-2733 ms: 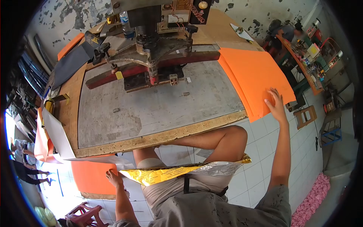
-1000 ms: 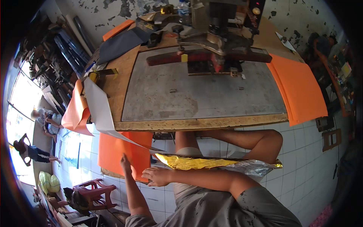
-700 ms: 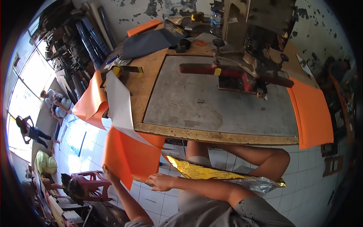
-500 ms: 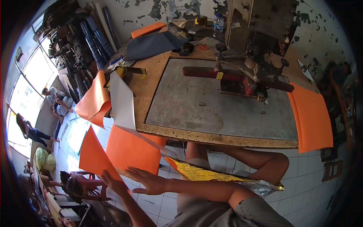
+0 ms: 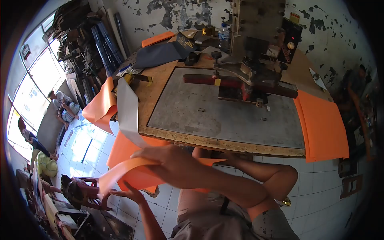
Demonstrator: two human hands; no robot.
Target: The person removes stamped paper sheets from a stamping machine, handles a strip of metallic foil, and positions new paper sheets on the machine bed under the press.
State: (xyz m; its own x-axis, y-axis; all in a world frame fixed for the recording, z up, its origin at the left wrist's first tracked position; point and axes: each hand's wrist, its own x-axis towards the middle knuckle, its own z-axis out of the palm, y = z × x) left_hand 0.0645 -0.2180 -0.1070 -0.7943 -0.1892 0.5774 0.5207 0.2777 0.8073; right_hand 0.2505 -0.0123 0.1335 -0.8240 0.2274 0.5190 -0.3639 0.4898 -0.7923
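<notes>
A bent orange sheet (image 5: 138,178) is in the air above my lap. My right hand (image 5: 170,162) reaches across to the left and is closed on its upper edge. Just below the sheet's left part is my left hand (image 5: 134,195), fingers apart, near its lower edge. Behind them another orange piece (image 5: 120,150) lies below the table's front left corner. A grey-white strip (image 5: 128,114) hangs over that corner. Only an end of the gold foil (image 5: 286,202) shows beside my right arm; the arm and sheet hide the rest.
A press with a red bar (image 5: 240,84) stands over the grey plate (image 5: 192,116) on the table. Folded orange sheets (image 5: 324,128) overhang the right edge. A red stool (image 5: 90,192) stands at lower left. Two people (image 5: 66,108) are by the window, another person (image 5: 354,82) at far right.
An orange sheet has been lifted from below the table corner and brought right, over my lap. My right hand has closed on it. The view has swung left since the earliest frame.
</notes>
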